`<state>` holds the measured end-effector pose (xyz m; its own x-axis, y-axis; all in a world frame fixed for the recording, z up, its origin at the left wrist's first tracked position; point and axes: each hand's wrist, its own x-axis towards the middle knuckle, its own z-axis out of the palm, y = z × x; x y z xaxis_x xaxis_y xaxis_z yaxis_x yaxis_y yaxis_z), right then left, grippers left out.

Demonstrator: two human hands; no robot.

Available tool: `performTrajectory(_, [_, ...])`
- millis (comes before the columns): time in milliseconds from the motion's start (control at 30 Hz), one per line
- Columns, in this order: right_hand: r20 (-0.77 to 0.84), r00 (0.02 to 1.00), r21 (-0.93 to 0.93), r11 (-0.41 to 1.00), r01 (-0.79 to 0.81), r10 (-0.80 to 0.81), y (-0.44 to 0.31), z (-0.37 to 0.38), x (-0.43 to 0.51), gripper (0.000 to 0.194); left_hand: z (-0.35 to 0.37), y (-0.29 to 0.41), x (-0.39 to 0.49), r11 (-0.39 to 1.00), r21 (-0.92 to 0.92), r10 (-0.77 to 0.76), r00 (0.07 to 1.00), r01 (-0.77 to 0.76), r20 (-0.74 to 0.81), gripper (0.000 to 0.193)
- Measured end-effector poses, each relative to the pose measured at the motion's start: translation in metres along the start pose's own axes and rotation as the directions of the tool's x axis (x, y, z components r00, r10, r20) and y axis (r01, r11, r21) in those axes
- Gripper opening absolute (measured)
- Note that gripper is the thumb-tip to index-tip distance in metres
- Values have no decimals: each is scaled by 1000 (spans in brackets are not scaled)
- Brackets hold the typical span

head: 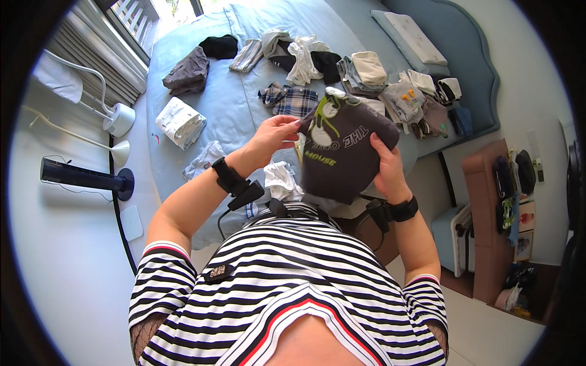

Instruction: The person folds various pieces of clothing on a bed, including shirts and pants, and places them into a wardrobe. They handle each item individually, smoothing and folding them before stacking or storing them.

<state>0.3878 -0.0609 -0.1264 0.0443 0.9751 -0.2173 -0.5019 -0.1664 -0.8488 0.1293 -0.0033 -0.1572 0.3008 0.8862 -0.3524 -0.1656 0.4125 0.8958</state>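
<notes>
A folded dark grey garment (345, 160) with a green and white cartoon print and lettering is held up in front of me, over the near side of the bed. At its left edge are the fingertips of my left hand (277, 137), pinching the cloth. My right hand (390, 167) grips the opposite edge, thumb on the printed face. Just beyond the garment lies a blue plaid shirt (290, 99), partly hidden by it. A crumpled white cloth (280, 179) rests below my left hand, close to my waist.
Several folded clothes (403, 98) are stacked on the right of the blue bed (229, 110). A white folded bundle (181, 122) and a grey garment (187, 72) lie on the left. A tower fan (87, 176) stands by the wall; a brown cabinet (485, 219) is at right.
</notes>
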Motion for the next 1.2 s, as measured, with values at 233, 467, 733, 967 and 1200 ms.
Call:
performTrajectory(233, [109, 925, -258, 888, 380, -364, -26, 28, -13, 26, -14, -18, -12, 751, -224, -398, 697, 621, 596, 67])
performTrajectory(467, [942, 309, -274, 238, 932, -128, -41, 59, -78, 24, 19, -10, -27, 397, -616, 144, 616, 681, 774, 65])
performTrajectory(733, [835, 546, -327, 861, 389, 70, -59, 57, -84, 31, 24, 5, -50, 551, -644, 98, 725, 530, 681, 71])
performTrajectory(967, [406, 886, -845, 460, 271, 225, -40, 73, -91, 32, 26, 0, -40, 450, -516, -161, 635, 729, 756, 41])
performTrajectory(1200, [416, 860, -799, 570, 191, 295, -46, 77, -87, 20, 20, 6, -44, 509, -556, -169, 710, 657, 684, 39])
